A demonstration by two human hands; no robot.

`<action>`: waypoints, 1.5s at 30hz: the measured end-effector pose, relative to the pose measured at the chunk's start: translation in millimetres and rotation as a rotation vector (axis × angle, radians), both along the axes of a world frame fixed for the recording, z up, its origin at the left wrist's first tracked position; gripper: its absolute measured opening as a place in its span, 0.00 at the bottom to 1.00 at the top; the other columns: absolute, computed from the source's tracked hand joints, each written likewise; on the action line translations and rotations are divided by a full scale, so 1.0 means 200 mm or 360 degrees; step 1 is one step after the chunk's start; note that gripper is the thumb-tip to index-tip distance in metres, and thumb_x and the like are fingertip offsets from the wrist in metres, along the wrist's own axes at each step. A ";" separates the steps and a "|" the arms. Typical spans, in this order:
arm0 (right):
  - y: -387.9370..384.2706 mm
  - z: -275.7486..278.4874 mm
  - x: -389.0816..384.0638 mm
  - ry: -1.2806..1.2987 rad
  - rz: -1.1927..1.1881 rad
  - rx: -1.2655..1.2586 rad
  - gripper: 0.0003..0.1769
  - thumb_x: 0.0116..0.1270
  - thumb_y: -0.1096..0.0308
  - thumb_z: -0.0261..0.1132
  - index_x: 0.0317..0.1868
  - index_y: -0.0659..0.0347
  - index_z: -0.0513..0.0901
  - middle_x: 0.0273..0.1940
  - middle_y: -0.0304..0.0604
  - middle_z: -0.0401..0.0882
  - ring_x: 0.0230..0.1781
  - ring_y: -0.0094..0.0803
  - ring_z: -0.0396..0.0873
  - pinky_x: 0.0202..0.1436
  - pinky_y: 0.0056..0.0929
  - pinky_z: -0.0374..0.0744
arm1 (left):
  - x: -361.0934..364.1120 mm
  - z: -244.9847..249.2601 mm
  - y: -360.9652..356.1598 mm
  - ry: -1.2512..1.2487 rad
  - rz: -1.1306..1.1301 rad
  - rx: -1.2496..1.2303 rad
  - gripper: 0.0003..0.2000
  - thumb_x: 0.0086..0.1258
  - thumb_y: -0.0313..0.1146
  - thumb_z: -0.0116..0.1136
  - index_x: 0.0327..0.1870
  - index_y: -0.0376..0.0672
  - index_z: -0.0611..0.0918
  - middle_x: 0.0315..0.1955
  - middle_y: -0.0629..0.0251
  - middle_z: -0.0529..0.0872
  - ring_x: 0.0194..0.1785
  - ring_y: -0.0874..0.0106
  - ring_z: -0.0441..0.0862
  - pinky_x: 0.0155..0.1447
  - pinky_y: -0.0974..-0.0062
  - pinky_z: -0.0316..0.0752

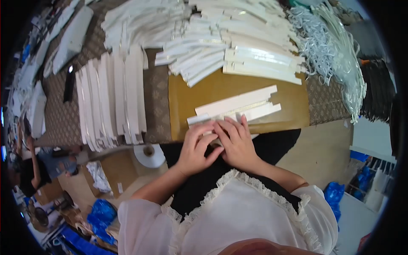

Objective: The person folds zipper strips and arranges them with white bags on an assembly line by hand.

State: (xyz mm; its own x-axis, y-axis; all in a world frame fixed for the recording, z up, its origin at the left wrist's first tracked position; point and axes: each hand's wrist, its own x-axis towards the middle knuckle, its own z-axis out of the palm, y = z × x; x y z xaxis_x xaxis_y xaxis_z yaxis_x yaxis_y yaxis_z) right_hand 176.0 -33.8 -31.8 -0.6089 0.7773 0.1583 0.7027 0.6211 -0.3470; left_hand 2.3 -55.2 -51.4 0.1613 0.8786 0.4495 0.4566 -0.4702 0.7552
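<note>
A white zipper (238,112) with metallic teeth and wide pale side strips lies slanted on the brown mat (185,102), close to the table's front edge. My left hand (197,146) is at its near left end, with the fingers curled and the thumb pointing inward. Beside it, my right hand (238,142) bends its fingers over the zipper's near edge. The fingertips of both hands come together in a pinch. Whatever lies between them is hidden, though a bit of white shows under my right fingers.
Stacked white zippers (112,95) stand at the left, and a large pile (199,38) covers the back. White cords (318,42) hang over the right side. A black strip (69,84) lies at the far left. Another person (34,165) is at the left edge, near cardboard boxes (119,170).
</note>
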 end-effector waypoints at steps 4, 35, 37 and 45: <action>0.00 0.06 0.01 0.0172 -0.0005 -0.0189 0.39 0.57 0.67 0.67 0.69 0.62 0.65 0.66 0.46 0.66 0.69 0.46 0.64 0.74 0.58 0.53 | 0.01 -0.02 -0.03 0.0071 0.0055 0.0058 0.24 0.55 0.35 0.72 0.51 0.41 0.76 0.56 0.55 0.75 0.62 0.58 0.73 0.65 0.56 0.68; 0.18 0.08 0.55 0.0735 -0.0369 -0.0437 0.31 0.65 0.71 0.62 0.70 0.57 0.68 0.63 0.41 0.77 0.69 0.38 0.69 0.79 0.53 0.44 | 0.05 0.16 -0.01 0.1107 -0.0033 0.0133 0.19 0.62 0.31 0.57 0.56 0.36 0.76 0.52 0.52 0.75 0.54 0.58 0.76 0.57 0.66 0.71; 0.16 0.06 0.53 0.0760 -0.0364 -0.0423 0.32 0.64 0.71 0.62 0.70 0.57 0.68 0.63 0.41 0.77 0.69 0.38 0.69 0.79 0.52 0.44 | 0.01 0.10 0.01 0.0930 -0.0057 0.0246 0.17 0.62 0.29 0.57 0.53 0.38 0.78 0.52 0.56 0.76 0.51 0.61 0.77 0.55 0.67 0.71; -0.07 -0.05 0.42 0.1252 -0.0605 -0.0119 0.18 0.68 0.73 0.60 0.58 0.65 0.77 0.55 0.50 0.80 0.58 0.37 0.77 0.66 0.39 0.71 | -0.07 0.09 0.06 0.0579 -0.0112 0.0566 0.13 0.56 0.26 0.65 0.44 0.42 0.84 0.41 0.65 0.85 0.41 0.65 0.81 0.48 0.67 0.75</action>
